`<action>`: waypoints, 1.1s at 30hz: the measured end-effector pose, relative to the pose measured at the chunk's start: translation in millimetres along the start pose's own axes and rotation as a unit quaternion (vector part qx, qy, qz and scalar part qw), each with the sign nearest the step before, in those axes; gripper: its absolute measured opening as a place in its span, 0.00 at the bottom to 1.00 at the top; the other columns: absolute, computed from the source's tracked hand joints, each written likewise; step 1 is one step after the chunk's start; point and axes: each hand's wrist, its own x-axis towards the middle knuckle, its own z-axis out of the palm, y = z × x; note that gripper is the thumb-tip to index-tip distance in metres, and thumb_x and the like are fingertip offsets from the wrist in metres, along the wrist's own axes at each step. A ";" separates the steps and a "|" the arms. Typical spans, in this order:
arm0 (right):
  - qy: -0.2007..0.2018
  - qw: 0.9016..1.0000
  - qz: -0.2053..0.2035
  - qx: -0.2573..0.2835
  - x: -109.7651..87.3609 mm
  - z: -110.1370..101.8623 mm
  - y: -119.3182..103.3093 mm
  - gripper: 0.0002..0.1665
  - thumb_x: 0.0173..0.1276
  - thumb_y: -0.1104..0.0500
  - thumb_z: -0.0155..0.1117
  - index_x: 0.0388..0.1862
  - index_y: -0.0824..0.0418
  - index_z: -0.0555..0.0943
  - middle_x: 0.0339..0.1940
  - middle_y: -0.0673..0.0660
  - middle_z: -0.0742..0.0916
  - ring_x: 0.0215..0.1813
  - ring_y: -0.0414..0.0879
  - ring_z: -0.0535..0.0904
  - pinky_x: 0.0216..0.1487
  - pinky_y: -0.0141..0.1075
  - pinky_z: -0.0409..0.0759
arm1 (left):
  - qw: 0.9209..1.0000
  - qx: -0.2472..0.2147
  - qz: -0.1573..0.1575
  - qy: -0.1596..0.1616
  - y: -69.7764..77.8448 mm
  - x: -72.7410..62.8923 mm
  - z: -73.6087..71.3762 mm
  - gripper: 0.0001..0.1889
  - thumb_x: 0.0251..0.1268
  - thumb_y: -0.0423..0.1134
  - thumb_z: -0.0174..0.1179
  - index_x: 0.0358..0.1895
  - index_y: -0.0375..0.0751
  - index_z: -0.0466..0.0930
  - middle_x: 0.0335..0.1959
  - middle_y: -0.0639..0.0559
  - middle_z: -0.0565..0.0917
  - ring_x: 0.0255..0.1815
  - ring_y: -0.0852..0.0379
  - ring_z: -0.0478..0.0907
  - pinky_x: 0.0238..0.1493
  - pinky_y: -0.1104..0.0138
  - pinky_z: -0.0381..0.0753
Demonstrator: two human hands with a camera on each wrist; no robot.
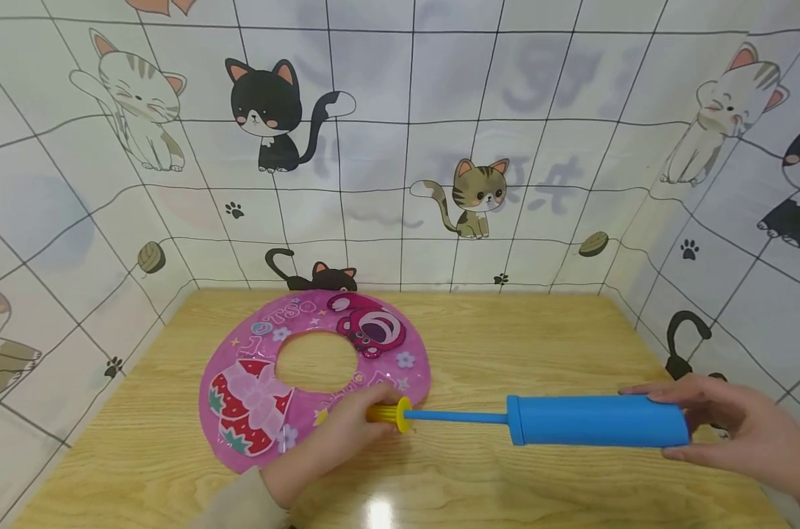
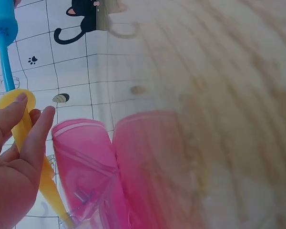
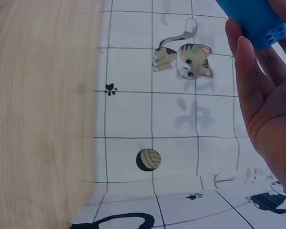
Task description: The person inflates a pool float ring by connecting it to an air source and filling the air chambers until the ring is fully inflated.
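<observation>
A blue hand pump [image 1: 591, 421] is held level above the table, its thin blue rod extended from the barrel. My left hand [image 1: 347, 426] pinches the yellow nozzle end [image 1: 402, 415] between thumb and fingers. In the left wrist view the tapered yellow nozzle [image 2: 48, 188] reaches down to clear plastic on the pink ring; whether its tip is inside a valve cannot be told. The pink swim ring [image 1: 416, 371], printed with a bear and strawberries, lies beside and beneath my left hand. My right hand [image 1: 737, 422] grips the barrel's far end, with small holes showing in the right wrist view.
The wooden table [image 1: 519, 338] is enclosed by a white gridded backdrop [image 1: 373, 147] with cartoon cats at the back and both sides. Light glares off the table's front.
</observation>
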 end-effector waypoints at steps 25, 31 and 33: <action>-0.002 0.994 0.028 0.102 50.7 89.4 -43.7 0.29 0.51 0.63 0.79 0.53 0.55 0.81 0.52 0.46 0.85 0.36 0.45 0.80 0.30 0.36 0.81 | 0.999 -0.016 0.032 0.028 13.9 15.4 23.9 0.15 0.56 0.28 0.69 0.45 0.46 0.80 0.43 0.57 0.82 0.48 0.57 0.77 0.56 0.57 0.76; 0.027 0.993 0.053 0.103 50.4 92.0 -51.1 0.28 0.52 0.63 0.79 0.53 0.56 0.81 0.53 0.50 0.85 0.36 0.46 0.81 0.32 0.37 0.82 | 0.999 -0.034 0.012 0.037 17.2 13.6 24.0 0.16 0.59 0.30 0.67 0.49 0.48 0.78 0.47 0.56 0.82 0.53 0.52 0.77 0.59 0.51 0.74; 0.030 0.992 0.061 0.106 49.8 92.0 -52.0 0.28 0.53 0.63 0.78 0.55 0.56 0.81 0.53 0.50 0.84 0.37 0.46 0.81 0.32 0.37 0.82 | 0.998 -0.049 0.012 0.032 16.2 13.6 24.0 0.16 0.60 0.30 0.67 0.49 0.48 0.78 0.48 0.54 0.83 0.54 0.50 0.77 0.60 0.50 0.72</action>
